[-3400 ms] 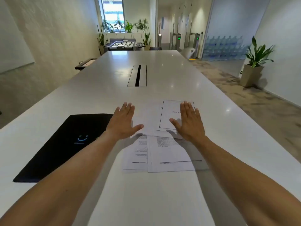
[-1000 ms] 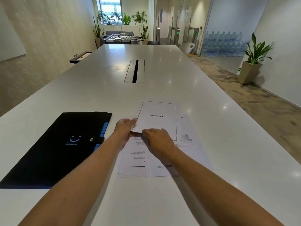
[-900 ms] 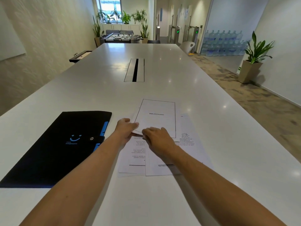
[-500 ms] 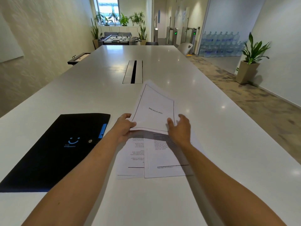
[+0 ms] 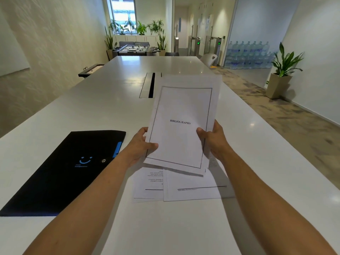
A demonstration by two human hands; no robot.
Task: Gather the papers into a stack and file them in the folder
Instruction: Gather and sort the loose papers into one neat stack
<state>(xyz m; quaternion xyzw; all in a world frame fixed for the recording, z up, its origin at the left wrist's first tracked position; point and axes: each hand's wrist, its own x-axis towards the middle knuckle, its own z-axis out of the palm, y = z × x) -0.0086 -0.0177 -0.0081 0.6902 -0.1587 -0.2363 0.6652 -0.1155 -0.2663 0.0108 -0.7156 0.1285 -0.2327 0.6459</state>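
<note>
Left grip: the left hand (image 5: 140,147) pinches the lower left edge of the lifted sheets (image 5: 182,124), thumb on the printed face, the other digits hidden behind.
Right grip: the right hand (image 5: 214,139) clasps the lower right edge the same way, thumb in front.
Held sheets: raised off the tabletop (image 5: 103,103), tilted toward the camera, a bordered page reading BIBLIOGRAPHY on top; a second edge peeks out at the bottom right, so likely more than one sheet.
Loose papers (image 5: 184,186): lying flat under and just nearer than the held sheets, overlapping and skewed, at least two pages.
Folder (image 5: 60,173): black, closed with a snap, flat on the tabletop to the left of the papers, apart from them.
Handling: paper looks light and limp; held low, the top may droop or bow. Sheets slide on each other easily and crease if squeezed.
Where to hold: both long edges near the middle, light pressure, then tap the bottom edge square.
Flat pages: probably hard to lift off the smooth surface; sliding them together or to the edge should help.
</note>
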